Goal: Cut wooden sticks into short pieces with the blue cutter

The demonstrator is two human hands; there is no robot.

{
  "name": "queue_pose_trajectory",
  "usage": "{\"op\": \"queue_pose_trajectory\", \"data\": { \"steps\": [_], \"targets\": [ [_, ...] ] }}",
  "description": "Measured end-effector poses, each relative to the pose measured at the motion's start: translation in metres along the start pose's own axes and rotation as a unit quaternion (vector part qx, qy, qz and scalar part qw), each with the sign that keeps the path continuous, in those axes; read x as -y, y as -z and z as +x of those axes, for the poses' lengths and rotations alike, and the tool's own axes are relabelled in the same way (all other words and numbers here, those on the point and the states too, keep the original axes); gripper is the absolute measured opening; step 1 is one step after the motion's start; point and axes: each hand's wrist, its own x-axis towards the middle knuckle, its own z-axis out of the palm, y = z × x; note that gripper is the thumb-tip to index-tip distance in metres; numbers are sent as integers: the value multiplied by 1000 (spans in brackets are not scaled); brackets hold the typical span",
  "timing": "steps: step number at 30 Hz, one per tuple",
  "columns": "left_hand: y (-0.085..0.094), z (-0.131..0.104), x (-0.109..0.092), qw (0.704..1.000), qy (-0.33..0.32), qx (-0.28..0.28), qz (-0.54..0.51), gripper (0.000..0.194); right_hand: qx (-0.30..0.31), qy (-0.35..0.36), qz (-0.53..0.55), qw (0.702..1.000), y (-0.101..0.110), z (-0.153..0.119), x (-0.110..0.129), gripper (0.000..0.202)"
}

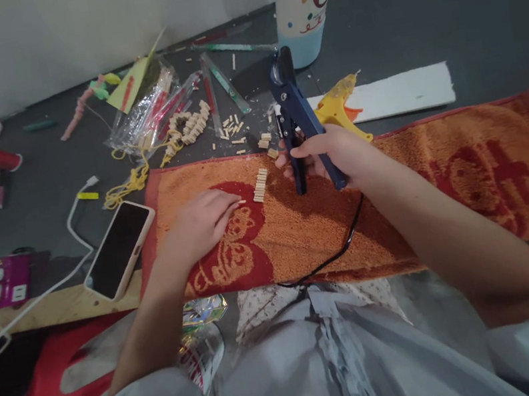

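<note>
My left hand [202,222] rests over the orange and red towel [312,237], its fingertips pinched on a small pale stick [242,202]. Just right of those fingertips lies a short row of small wooden sticks [260,186], side by side on the towel. My right hand [333,153] is wrapped round the handles of a dark blue cutting tool [299,108], whose head points away from me. More cut wooden bits [232,126] are scattered on the dark table beyond the towel. Behind my right hand lies a yellow glue gun [338,108], partly hidden by the hand and tool.
A white strip [404,92] lies behind the towel. A tall patterned cup [306,8] stands at the back. Plastic packets [152,105], yellow cord [133,183] and a beaded string [191,124] are back left. A phone [120,250] and white cable [71,223] lie left.
</note>
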Motion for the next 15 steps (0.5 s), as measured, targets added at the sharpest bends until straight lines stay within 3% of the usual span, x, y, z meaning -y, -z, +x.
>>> {"op": "queue_pose_trajectory", "data": {
  "steps": [9, 15],
  "targets": [
    [-2, -2, 3, 1000, -8, -10, -13, 30, 8, -6, -36, 999, 3, -1, 4, 18],
    [1, 12, 9, 1000, -4, -18, -24, 31, 25, -9, -25, 999, 7, -2, 5, 19]
  ]
}}
